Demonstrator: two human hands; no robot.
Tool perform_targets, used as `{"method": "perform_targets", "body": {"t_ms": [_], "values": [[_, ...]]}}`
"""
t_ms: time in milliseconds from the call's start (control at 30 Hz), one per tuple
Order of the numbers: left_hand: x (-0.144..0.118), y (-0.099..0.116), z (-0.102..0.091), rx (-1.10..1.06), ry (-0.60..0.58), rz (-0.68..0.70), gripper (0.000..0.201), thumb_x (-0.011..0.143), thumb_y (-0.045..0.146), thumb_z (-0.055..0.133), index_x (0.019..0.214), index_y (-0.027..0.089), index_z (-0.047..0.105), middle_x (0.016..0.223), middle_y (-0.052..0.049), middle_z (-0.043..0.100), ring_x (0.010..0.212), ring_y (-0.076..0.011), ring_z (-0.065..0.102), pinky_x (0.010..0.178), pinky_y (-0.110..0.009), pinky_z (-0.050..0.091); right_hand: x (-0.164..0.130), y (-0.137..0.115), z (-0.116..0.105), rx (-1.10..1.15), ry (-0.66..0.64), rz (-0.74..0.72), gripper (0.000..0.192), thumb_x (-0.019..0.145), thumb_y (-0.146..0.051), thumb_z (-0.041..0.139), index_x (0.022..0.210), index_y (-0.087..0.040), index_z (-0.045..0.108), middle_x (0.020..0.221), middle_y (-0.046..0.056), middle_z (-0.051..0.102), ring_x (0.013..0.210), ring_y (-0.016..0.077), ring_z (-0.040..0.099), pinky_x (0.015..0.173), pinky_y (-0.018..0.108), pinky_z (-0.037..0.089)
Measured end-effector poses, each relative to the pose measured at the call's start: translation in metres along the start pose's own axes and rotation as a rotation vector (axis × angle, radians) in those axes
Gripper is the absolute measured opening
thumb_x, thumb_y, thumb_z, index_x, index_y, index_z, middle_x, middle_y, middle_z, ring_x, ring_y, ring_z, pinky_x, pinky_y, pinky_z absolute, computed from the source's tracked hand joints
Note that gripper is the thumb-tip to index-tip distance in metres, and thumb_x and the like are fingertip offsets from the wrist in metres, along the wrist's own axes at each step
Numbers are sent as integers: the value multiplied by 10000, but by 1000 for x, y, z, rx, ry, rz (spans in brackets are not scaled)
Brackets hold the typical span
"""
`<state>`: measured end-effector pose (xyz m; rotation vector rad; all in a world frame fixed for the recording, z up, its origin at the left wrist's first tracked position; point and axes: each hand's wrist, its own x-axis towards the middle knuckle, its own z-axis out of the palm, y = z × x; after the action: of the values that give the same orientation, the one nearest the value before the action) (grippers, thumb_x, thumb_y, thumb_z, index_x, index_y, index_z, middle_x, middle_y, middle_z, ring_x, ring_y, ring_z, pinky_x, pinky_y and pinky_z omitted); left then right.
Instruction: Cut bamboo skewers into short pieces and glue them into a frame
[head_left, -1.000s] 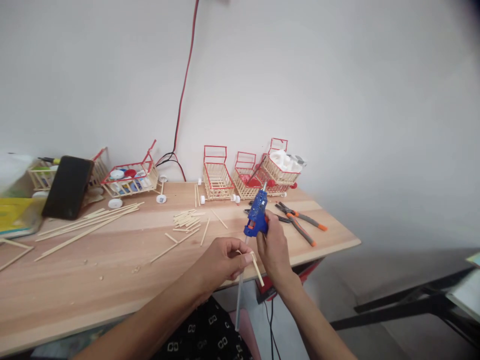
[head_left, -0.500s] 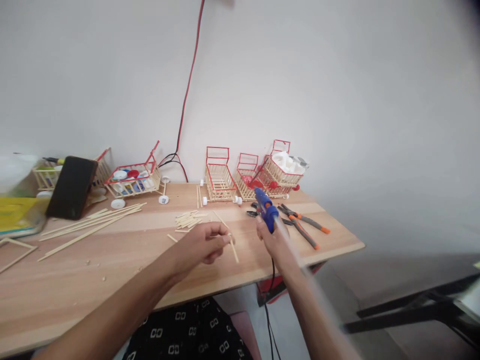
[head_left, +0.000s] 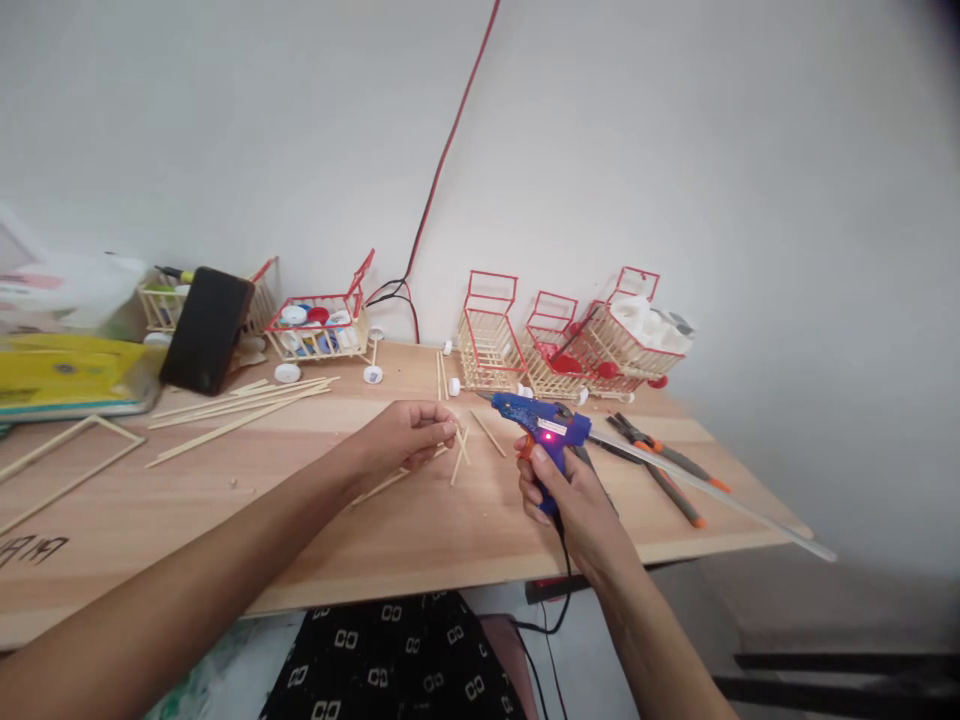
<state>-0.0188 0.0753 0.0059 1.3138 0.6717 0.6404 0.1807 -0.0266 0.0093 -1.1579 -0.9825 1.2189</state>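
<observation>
Gluing step judged in hand. A short wooden stick (head_left: pixel 459 440) is pinched in the left hand (head_left: pixel 401 440), just above the wooden table (head_left: pixel 225 500). The blue glue gun (head_left: pixel 541 425), lit red, is gripped by the right hand (head_left: pixel 574 500), nozzle toward the stick. Next: nozzle brought to stick end.

One head-worn view — forward and down, close over the wooden table (head_left: pixel 225 510).

Plain white wall (head_left: pixel 225 130), light wooden table (head_left: pixel 420 530) against it — evenly lit, grey floor (head_left: pixel 825 620)
</observation>
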Motion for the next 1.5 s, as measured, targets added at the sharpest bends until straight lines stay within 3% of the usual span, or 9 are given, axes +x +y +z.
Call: {"method": "perform_targets", "body": {"t_ms": [267,567,800,1133,1500], "values": [[-5,-2,10,-53,62,-1,249,760,371,652,779,134,579,515,71,419,412,-33,280,405,-173,168,20,25,22,-209,189,-84,368,749,-447,701,956,-176,566,605,-67,478,470,64,407,441,203,347],[-10,0,15,110,200,50,236,745,370,630,748,136,596,473,83,400,417,-51,299,432,-188,227,26,39,39,-116,107,1,338,733,-407,720,927,-178,563,570,-68,504,436,61,376,392,189,287],[-11,-2,19,37,175,47,224,723,354,639,713,138,582,495,75,421,424,-43,291,428,-185,225,18,39,41,-120,114,-19,280,751,-392,700,833,-177,541,532,-75,457,430,58,361,398,189,292],[-8,-11,26,67,127,18,295,694,361,701,867,135,625,585,53,503,442,-45,357,403,-173,247,10,33,33,-117,192,-54,313,734,-413,714,868,-168,573,541,-65,468,440,65,383,412,193,310],[-12,-12,27,-270,76,8,358,648,394,774,786,168,532,517,94,404,373,-18,258,383,-180,136,13,36,53,-127,193,-106,290,784,-439,656,887,-183,564,545,-74,436,434,68,370,417,201,313]]}}
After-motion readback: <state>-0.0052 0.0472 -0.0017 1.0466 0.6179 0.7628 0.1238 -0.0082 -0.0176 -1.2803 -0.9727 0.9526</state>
